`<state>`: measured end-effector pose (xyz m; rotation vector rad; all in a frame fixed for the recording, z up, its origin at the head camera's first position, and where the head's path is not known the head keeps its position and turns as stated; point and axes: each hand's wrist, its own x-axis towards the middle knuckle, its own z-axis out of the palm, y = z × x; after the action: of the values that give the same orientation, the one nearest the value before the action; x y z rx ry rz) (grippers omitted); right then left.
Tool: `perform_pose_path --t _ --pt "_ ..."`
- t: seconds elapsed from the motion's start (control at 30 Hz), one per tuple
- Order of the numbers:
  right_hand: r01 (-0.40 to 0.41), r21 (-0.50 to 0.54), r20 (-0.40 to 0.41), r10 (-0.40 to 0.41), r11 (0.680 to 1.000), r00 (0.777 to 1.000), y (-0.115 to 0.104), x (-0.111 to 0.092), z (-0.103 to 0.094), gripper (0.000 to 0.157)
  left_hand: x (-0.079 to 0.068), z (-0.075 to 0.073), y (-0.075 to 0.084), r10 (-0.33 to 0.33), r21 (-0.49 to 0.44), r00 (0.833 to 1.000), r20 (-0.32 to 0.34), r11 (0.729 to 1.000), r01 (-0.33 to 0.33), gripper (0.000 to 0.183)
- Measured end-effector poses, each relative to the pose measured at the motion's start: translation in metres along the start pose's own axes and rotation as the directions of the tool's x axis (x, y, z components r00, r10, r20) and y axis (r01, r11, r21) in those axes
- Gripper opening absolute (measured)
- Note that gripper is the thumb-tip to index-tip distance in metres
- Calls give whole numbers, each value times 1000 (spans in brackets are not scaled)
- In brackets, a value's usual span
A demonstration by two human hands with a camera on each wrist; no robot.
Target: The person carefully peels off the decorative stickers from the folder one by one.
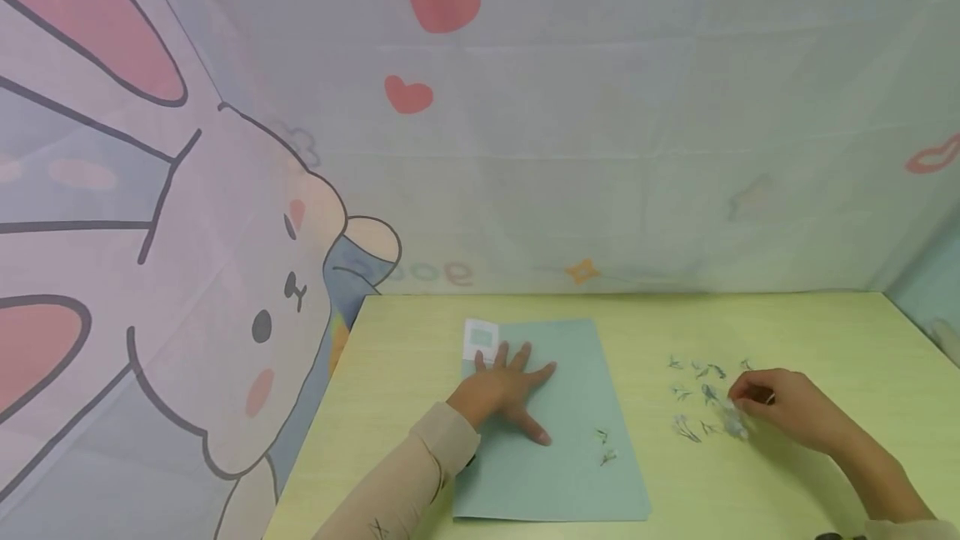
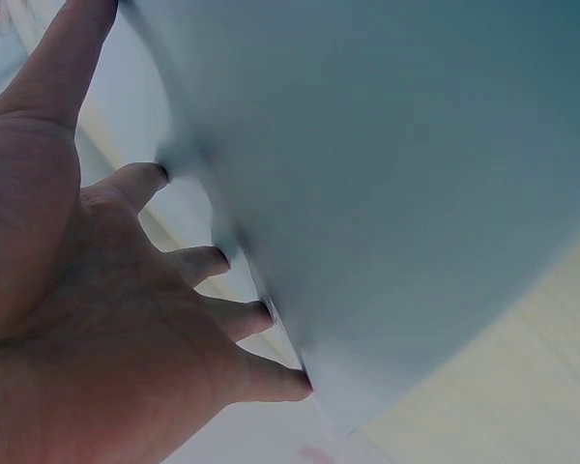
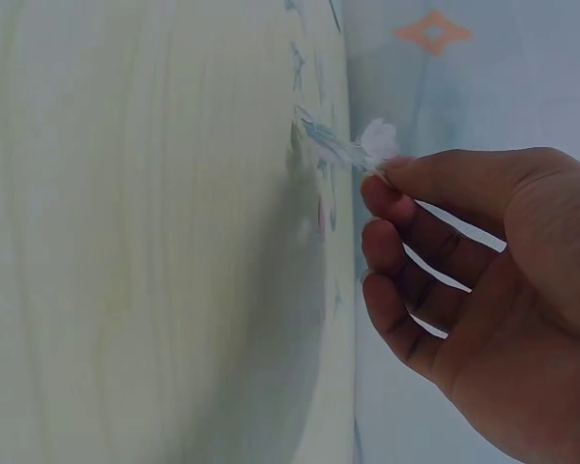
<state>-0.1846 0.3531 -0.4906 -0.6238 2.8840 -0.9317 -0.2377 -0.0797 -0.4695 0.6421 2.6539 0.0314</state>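
My left hand (image 1: pixel 504 388) lies with fingers spread on a pale green sheet (image 1: pixel 555 482), its fingertips touching the surface in the left wrist view. A small white card with a green square (image 1: pixel 481 336) sits under its fingertips at the sheet's upper left corner. Over the table to the right, my right hand (image 1: pixel 787 408) pinches a whitish, translucent flower sticker (image 3: pixel 375 143) between thumb and forefinger. Below and left of it, several small flower and sprig stickers (image 1: pixel 685 428) are scattered. Two little sprigs (image 1: pixel 607 457) lie on the sheet's right side.
The yellow-green table (image 1: pixel 750 323) runs back to a hanging cloth (image 1: pixel 570 148) printed with hearts and a rabbit. The cloth also hangs along the left side.
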Motion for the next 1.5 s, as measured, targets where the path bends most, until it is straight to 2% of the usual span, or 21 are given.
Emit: perform_pose_path --t 0.17,0.57,0.8,0.97,1.23,1.5 --pt "-9 -17 28 9 1000 1000 6 -4 3 4 0 0 0 -6 2 1000 1 1000 6 118" --pt "21 -74 -10 -22 997 1000 5 -10 14 15 0 -1 1 -8 -6 1000 3 1000 8 118" --pt "-20 -123 -11 19 992 1000 5 -10 15 11 -1 1 0 -5 -12 1000 6 1000 5 119" --pt "-22 -151 -19 19 988 1000 3 -11 13 12 0 0 1 -5 -12 1000 0 1000 5 119" --pt "-3 -156 -64 -7 988 998 0 -13 11 11 -1 1 0 3 -19 1000 -2 1000 -3 118" --pt "47 -139 -155 -69 989 986 -7 -6 17 8 0 -1 0 -6 -21 1000 14 1000 6 118"
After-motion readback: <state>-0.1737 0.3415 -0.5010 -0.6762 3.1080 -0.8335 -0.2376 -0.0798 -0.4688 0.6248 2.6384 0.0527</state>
